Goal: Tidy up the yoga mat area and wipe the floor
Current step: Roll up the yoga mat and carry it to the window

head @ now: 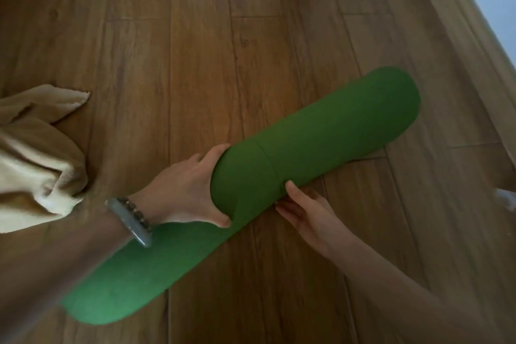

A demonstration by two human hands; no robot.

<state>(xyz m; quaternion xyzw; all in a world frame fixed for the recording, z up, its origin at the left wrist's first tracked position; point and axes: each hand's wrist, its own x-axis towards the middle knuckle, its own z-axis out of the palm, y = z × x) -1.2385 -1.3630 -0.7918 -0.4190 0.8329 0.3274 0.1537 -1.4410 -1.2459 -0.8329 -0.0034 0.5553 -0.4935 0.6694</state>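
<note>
Mat (321, 137), green and rolled into a thick tube, lies slantwise on the floor (195, 50), held by both hands. The left hand (184, 193) comes in from the lower left and spreads wide round the near end of the roll, with its fingers curled over the top and its thumb hooked under the lower edge. The right hand (304, 209) comes in from the lower right and holds the roll's near side just beside the left, with its thumb pressed on the green surface and its fingers tucked along the underside. From the hands the roll runs up and to the right. A flatter, lighter green part of the mat stretches the other way, down and to the left, beneath the left forearm. Bracelets (134, 218) circle the left wrist. A crumpled beige cloth (36, 162) lies on the wooden floor at the left edge, apart from the mat.
</note>
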